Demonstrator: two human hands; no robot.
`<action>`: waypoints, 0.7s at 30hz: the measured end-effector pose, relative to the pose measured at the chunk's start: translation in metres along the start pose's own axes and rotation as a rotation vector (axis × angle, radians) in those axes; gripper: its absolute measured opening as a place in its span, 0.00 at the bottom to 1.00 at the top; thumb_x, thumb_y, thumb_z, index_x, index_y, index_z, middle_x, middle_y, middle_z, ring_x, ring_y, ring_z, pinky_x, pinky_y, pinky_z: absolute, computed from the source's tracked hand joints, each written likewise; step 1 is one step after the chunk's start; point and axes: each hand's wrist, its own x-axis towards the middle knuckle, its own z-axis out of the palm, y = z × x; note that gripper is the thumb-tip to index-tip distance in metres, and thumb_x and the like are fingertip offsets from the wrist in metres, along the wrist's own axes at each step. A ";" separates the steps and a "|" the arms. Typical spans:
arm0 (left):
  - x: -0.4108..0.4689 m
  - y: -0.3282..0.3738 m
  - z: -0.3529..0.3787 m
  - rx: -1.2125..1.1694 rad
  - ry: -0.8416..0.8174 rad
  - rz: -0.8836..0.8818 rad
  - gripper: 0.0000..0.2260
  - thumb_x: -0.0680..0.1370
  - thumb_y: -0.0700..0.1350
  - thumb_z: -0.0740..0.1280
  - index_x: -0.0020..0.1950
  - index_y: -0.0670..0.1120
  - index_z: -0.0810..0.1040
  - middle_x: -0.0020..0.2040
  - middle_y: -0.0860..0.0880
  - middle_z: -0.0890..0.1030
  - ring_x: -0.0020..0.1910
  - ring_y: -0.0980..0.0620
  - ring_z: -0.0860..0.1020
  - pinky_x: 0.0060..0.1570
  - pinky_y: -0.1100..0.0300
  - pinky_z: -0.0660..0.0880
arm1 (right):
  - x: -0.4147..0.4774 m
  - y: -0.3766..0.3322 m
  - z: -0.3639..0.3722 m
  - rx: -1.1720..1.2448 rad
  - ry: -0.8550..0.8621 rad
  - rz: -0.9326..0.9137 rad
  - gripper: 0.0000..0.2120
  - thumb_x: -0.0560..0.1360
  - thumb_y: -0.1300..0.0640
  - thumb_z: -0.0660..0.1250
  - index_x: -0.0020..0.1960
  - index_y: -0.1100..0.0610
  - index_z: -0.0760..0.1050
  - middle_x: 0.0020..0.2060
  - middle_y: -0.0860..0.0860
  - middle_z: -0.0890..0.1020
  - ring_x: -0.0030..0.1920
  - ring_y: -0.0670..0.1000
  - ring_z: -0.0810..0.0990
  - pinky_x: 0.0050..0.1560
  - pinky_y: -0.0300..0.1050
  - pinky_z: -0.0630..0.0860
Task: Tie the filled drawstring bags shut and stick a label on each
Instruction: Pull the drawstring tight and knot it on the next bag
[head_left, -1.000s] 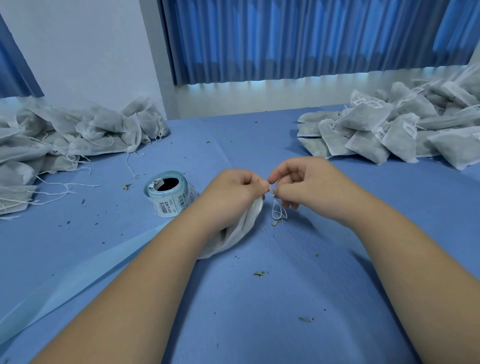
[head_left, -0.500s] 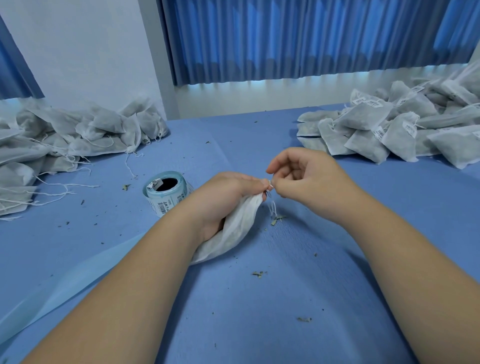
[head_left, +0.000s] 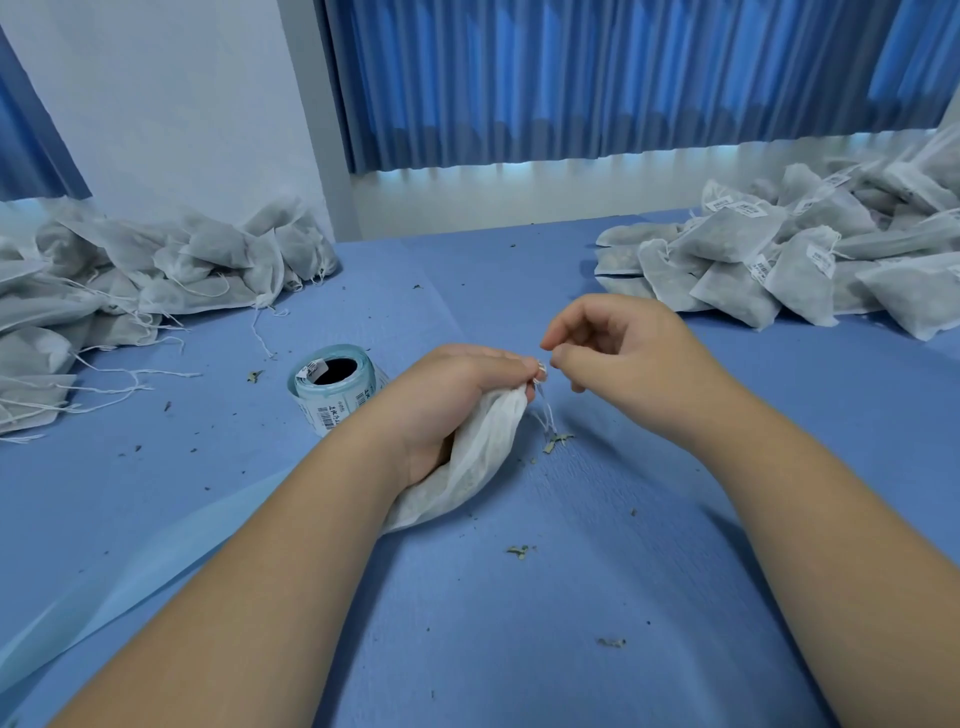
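Note:
My left hand (head_left: 457, 395) grips the gathered neck of a white filled drawstring bag (head_left: 467, 467) that lies on the blue table cover (head_left: 519, 623). My right hand (head_left: 618, 353) is right beside it, fingers curled, thumb and forefinger pinching the thin white drawstring (head_left: 543, 410) at the bag's mouth. Loose string ends hang down from the neck to the cover. A roll of barcode labels (head_left: 335, 389) stands just left of my left hand.
A pile of unlabelled bags with loose strings (head_left: 130, 280) lies at the far left. A pile of tied, labelled bags (head_left: 805, 265) lies at the far right. A pale blue backing strip (head_left: 130, 561) trails toward the near left. Dried herb crumbs (head_left: 519, 551) dot the cover.
My right hand has lifted slightly and shifted right while working the string. My left hand has sunk a little and the bag shows more beneath it.

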 end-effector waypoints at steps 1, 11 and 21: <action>0.000 0.000 0.000 0.002 0.003 0.006 0.12 0.77 0.40 0.67 0.34 0.47 0.83 0.34 0.50 0.78 0.27 0.56 0.73 0.26 0.67 0.68 | -0.001 -0.002 -0.001 0.025 0.001 -0.003 0.12 0.72 0.67 0.66 0.38 0.51 0.79 0.32 0.46 0.79 0.33 0.46 0.75 0.34 0.35 0.71; -0.001 0.001 0.000 0.052 0.019 0.021 0.10 0.76 0.42 0.67 0.34 0.45 0.79 0.32 0.48 0.73 0.27 0.54 0.69 0.27 0.64 0.65 | -0.004 -0.002 -0.002 0.030 -0.061 -0.020 0.07 0.72 0.65 0.70 0.38 0.55 0.82 0.26 0.42 0.78 0.30 0.42 0.73 0.32 0.32 0.69; -0.001 0.001 0.002 0.034 0.055 0.052 0.11 0.78 0.40 0.66 0.36 0.43 0.77 0.26 0.53 0.75 0.23 0.57 0.71 0.25 0.68 0.67 | -0.005 -0.001 -0.002 0.013 -0.077 -0.012 0.03 0.71 0.62 0.74 0.40 0.55 0.84 0.29 0.45 0.81 0.30 0.43 0.78 0.34 0.31 0.71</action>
